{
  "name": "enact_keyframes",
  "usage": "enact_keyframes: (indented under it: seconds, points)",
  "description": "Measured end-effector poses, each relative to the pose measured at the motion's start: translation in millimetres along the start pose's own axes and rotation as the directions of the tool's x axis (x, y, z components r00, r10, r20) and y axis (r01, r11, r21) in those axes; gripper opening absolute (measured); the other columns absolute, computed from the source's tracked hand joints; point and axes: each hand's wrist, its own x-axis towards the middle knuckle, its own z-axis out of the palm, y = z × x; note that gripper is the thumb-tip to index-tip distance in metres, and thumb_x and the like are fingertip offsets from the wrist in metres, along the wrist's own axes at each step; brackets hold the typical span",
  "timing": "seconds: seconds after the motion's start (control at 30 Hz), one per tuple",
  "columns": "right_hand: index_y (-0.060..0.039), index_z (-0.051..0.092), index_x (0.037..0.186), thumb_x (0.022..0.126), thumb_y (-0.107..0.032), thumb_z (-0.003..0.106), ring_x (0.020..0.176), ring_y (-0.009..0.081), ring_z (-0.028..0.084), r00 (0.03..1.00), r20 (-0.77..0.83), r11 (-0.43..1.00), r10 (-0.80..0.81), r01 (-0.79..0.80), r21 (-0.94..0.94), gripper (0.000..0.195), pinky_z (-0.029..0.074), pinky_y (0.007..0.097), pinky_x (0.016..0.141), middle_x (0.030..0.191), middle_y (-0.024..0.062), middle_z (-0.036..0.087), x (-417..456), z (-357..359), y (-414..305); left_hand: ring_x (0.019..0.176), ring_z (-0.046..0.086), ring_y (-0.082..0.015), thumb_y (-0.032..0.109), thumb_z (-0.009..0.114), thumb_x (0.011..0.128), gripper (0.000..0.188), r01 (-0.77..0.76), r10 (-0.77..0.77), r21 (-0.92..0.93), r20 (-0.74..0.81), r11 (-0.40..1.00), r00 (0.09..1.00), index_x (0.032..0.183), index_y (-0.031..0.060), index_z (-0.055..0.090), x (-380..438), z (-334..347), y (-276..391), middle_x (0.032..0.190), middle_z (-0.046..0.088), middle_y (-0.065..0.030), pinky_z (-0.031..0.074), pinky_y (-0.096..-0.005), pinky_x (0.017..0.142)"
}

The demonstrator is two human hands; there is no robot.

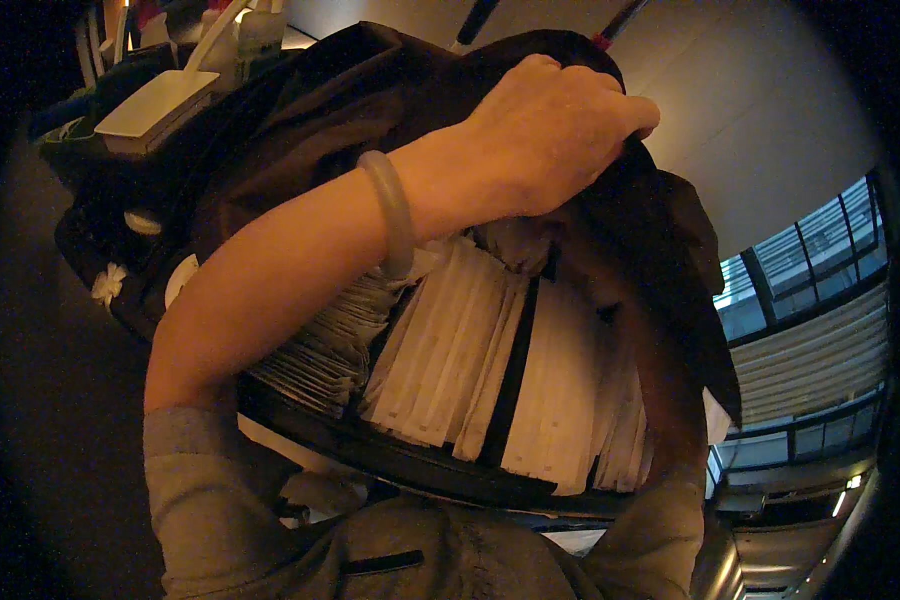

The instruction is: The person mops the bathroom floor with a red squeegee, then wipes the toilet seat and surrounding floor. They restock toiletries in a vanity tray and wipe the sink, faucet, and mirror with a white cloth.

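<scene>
My left hand (551, 139) is closed in a fist over the top of a black sheet of fabric or plastic (330, 112), gripping it. A pale bangle circles that wrist. The sheet drapes over the far side of a dark bin or tray (390, 465) and down its right side. My right arm reaches in beneath the sheet. In its shade my right hand (521, 244) is dim, near the upper ends of flat white paper packets (435, 352); its grip is unclear. A stack of thin, folded-looking sheets (319, 352) lies to the packets' left, partly behind my left forearm.
At the upper left, a white dustpan-like scoop with a handle (157, 101) rests among containers, near a clear cup (261, 34). A small white flower-shaped piece (109, 285) is on the dark material at left. Windows (802, 255) line the right side.
</scene>
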Motion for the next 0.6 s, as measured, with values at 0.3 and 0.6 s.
enact_keyframes:
  seconds: [0.3,0.6]
  points:
    - [-0.0074,0.058,0.11,0.08,-0.013,0.061,0.105,0.0294,0.053,0.995,0.045,0.968,0.087,-0.095,0.231,0.031,0.042,0.039,0.094,0.112,0.0131,0.059,-10,-13,17,0.083,0.061,-0.0346,0.01,0.061,0.079,0.016,0.006,-0.006,0.005,0.007,1.0,1.0,0.095,0.0079,0.058,3,7,4,0.085,0.062,-0.013,0.049,-0.0435,0.072]
    - [0.0026,0.059,0.102,0.086,-0.023,0.06,0.096,0.0291,0.057,0.992,-0.078,0.934,0.094,-0.061,0.353,0.03,0.045,0.0393,0.085,0.106,0.0202,0.06,-43,-4,8,0.084,0.06,-0.0359,0.012,0.061,0.081,0.02,0.043,-0.043,0.012,0.027,0.999,0.999,0.1,0.0089,0.059,-6,1,7,0.088,0.063,-0.0135,0.049,-0.0435,0.073]
